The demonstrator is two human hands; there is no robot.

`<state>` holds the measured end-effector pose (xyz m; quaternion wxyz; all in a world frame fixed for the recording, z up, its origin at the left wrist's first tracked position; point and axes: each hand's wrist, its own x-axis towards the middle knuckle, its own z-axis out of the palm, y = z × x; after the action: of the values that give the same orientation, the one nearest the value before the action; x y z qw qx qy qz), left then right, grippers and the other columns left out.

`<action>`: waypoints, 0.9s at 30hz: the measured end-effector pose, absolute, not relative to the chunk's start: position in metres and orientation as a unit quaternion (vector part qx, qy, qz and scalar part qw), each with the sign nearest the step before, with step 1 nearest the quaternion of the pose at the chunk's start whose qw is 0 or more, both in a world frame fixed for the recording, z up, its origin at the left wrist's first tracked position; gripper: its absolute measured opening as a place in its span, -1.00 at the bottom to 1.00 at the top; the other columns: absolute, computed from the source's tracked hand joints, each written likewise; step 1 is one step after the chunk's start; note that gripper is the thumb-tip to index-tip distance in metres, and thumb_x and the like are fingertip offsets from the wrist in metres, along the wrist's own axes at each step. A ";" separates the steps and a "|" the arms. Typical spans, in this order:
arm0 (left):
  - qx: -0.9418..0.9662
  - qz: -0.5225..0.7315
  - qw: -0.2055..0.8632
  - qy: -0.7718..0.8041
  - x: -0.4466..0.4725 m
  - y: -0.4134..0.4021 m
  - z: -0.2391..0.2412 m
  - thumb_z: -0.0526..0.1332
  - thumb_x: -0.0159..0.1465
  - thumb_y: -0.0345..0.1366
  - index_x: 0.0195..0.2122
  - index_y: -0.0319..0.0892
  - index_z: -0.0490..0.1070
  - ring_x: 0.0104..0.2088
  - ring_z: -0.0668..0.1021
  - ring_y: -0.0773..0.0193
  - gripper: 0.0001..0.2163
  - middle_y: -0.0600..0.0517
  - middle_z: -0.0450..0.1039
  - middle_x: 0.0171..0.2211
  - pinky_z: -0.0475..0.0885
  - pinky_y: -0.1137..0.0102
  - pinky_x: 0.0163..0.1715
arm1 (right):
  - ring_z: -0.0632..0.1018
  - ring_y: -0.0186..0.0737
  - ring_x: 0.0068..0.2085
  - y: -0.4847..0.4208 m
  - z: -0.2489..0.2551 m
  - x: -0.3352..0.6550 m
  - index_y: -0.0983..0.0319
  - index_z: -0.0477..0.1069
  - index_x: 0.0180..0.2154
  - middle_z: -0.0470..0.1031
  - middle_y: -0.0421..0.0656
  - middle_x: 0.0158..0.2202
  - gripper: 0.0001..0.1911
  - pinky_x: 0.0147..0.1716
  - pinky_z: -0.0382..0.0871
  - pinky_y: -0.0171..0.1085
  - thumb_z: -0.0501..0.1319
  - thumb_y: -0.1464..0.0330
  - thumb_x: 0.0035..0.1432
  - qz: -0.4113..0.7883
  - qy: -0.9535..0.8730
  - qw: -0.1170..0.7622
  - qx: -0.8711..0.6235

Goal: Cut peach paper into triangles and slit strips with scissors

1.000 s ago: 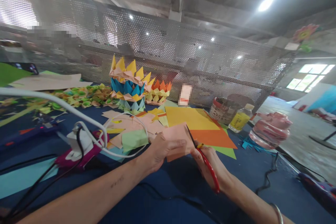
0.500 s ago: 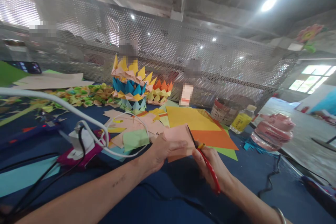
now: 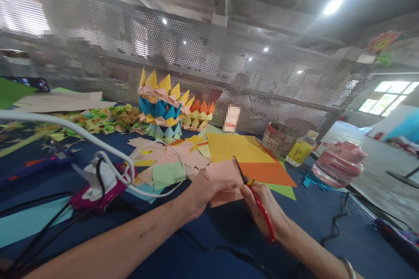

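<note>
My left hand (image 3: pixel 201 194) pinches the pink paper (image 3: pixel 224 172) over the table (image 3: pixel 183 257); my right hand (image 3: pixel 269 205) grips red scissors (image 3: pixel 268 222), blades at the paper's edge. I should keep it taut, cutting steadily.

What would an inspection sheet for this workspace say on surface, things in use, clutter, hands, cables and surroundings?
Surface: dark blue tabletop, largely covered.
Things in use: pale pink paper; red-handled scissors, dark blade along the paper's right edge.
Clutter: flat yellow paper overlapping flat orange paper; tiered, spiky folded-paper stack; heap of small green and tan paper pieces; translucent pink bottle.
Hands: left hand holds the pale pink paper; right hand grips the scissors.
Cables: thick white cable arches over a magenta-and-white power strip; black cables lie about.
Surroundings: grey perforated panel behind; bright paned window at right.
</note>
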<state>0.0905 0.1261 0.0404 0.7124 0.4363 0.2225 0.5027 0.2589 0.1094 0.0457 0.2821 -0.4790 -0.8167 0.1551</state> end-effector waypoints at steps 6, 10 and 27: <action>0.430 0.506 0.711 0.231 0.091 0.127 0.039 0.38 -0.06 -0.42 -0.10 -0.21 0.45 -0.07 0.52 0.06 -0.56 -0.11 0.52 -0.09 0.36 0.16 0.00 | 0.08 -0.39 -0.63 0.109 0.047 0.256 0.17 -0.02 -0.61 0.03 -0.29 -0.66 -0.50 -0.70 -0.05 -0.33 -0.16 0.02 0.26 0.126 -0.811 0.298 -0.487; 0.426 0.500 0.713 0.244 0.091 0.126 0.038 0.38 -0.05 -0.39 -0.11 -0.21 0.47 -0.06 0.52 0.06 -0.58 -0.12 0.51 -0.08 0.36 0.18 0.00 | 0.08 -0.37 -0.63 0.110 0.047 0.255 0.18 0.00 -0.63 0.03 -0.28 -0.66 -0.46 -0.69 -0.05 -0.31 -0.18 -0.03 0.24 0.123 -0.810 0.301 -0.489; 0.531 0.352 0.735 0.233 0.075 0.130 0.044 0.36 -0.09 -0.39 -0.14 -0.22 0.51 -0.08 0.52 0.01 -0.59 -0.10 0.54 -0.15 0.36 0.20 -0.05 | 0.20 -0.43 -0.80 0.121 0.060 0.268 0.19 0.18 -0.60 0.04 -0.41 -0.82 -0.55 -0.77 0.17 -0.41 0.12 0.00 0.10 0.433 -0.645 0.368 -0.511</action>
<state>0.0753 0.1303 0.0436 0.7347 0.5311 0.2329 0.3519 0.2678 0.1211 0.0600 0.3683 -0.5109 -0.6450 0.4328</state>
